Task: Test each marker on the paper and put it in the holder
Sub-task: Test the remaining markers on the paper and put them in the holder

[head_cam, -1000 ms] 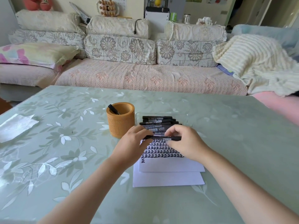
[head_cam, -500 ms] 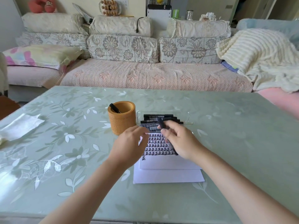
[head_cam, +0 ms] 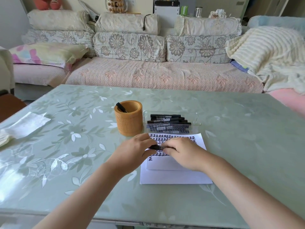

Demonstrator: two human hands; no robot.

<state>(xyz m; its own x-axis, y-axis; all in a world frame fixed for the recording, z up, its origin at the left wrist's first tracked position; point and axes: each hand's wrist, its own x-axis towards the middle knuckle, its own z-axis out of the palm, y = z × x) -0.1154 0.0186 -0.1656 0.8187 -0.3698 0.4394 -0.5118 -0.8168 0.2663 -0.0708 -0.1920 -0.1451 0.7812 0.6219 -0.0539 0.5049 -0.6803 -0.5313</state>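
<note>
A black marker lies level between both hands, just above the white paper, whose upper part is filled with rows of black characters. My left hand grips the marker's left end. My right hand holds its right end, fingers curled round it. Behind the paper stands a clear tray with several black markers. Left of the tray is the round orange holder, with one black marker leaning inside it.
A folded white cloth lies near the left edge of the green floral table. Behind the table runs a sofa with cushions and a striped blanket at the right.
My right hand lifted a marker from the tray toward me. Both hands have come together over the paper and hold that marker at its two ends.
</note>
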